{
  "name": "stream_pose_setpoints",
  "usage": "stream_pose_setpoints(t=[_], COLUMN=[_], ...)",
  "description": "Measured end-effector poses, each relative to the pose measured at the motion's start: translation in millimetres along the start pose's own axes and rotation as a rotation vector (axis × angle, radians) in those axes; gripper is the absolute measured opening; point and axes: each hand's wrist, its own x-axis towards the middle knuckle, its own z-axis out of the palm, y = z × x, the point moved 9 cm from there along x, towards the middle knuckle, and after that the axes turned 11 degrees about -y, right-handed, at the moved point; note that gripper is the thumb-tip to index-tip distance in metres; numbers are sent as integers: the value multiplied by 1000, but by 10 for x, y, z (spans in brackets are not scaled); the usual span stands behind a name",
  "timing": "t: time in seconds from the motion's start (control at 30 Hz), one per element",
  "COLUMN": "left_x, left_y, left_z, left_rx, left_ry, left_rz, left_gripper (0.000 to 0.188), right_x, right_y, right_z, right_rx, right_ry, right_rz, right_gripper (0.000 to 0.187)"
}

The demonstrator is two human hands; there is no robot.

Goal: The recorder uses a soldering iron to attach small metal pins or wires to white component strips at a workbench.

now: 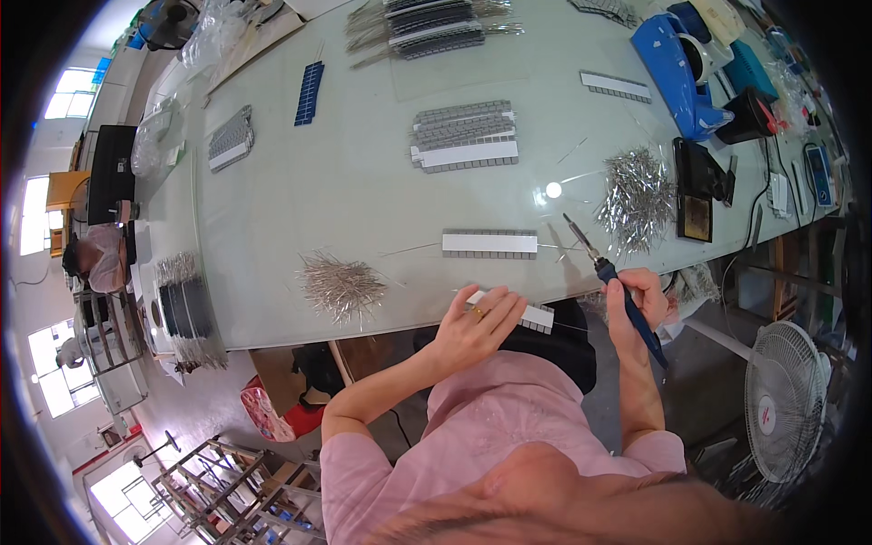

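In my right hand (639,307) is a soldering iron (604,269) with a dark blue handle, gripped by closed fingers. Its metal tip points up and left over the table, apart from the strips. My left hand (481,322) lies over a white and grey segmented strip (538,317) at the table's front edge, holding it with the fingers laid along it; part of the strip is hidden. Just beyond, a similar strip (490,243) rests flat with thin wires reaching out at both ends. Piles of short silvery strips lie left (341,286) and right (636,200).
A stack of segmented strips (465,136) lies mid-table, with bundles (434,27) behind. At right are a blue tape dispenser (668,73), a black box with a brownish pad (696,218) and cables. A white fan (786,400) stands right of me. Another bundle (184,309) is at left.
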Motion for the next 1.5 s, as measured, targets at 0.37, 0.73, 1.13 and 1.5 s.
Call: stream_pose_setpoints(t=[0.37, 0.73, 1.13, 1.5], left_x=[507, 280, 223, -274], left_y=[-723, -507, -495, -394], left_z=[-31, 134, 174, -243], left_rx=[77, -245, -254, -195], left_ry=[44, -214, -169, 206], left_rz=[-171, -328, -346, -200], left_gripper=[36, 77, 76, 39], right_x=[-31, -56, 19, 598], right_y=[-66, 96, -71, -789], right_z=[-234, -188, -29, 1091], right_rx=[75, 134, 105, -99], right_ry=[122, 114, 8, -472], right_rz=[-45, 26, -27, -173], right_gripper=[11, 14, 11, 16])
